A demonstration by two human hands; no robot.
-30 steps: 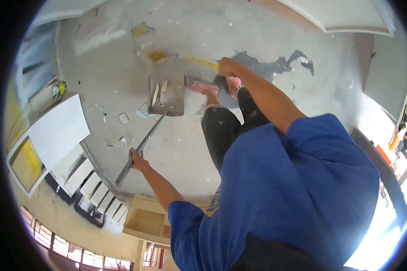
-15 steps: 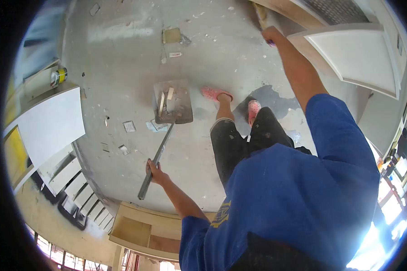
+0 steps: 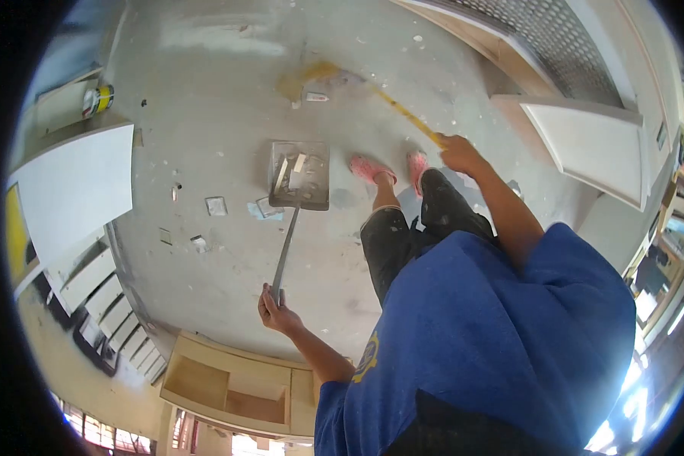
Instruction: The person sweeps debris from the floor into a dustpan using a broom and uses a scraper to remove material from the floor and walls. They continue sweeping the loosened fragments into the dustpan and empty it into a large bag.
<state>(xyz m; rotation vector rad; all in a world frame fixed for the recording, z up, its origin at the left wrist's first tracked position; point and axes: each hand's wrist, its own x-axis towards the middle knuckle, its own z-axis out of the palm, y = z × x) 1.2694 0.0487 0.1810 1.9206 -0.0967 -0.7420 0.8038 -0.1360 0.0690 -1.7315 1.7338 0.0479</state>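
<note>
My left hand (image 3: 280, 313) is closed around the upper part of the long grey handle of a dustpan (image 3: 289, 247). The pan rests on the floor and holds wood scraps (image 3: 299, 163) and other bits of debris. My right hand (image 3: 462, 155) grips the yellow stick of a broom (image 3: 404, 111). The broom's head is smeared by motion, low over the floor beyond the pan. Beside that head lies a small white and red piece of litter (image 3: 317, 97).
Flat square scraps (image 3: 216, 206) lie on the floor left of the pan. A white panel (image 3: 76, 197) stands at the left, with a can (image 3: 99, 99) behind it. Wooden cabinets (image 3: 228, 387) are at the bottom; a white-framed panel (image 3: 585, 140) stands at the right.
The broom has swung from the upper right toward the middle of the floor, its head now by the litter. My right hand has come down nearer my body. My left hand keeps the dustpan handle.
</note>
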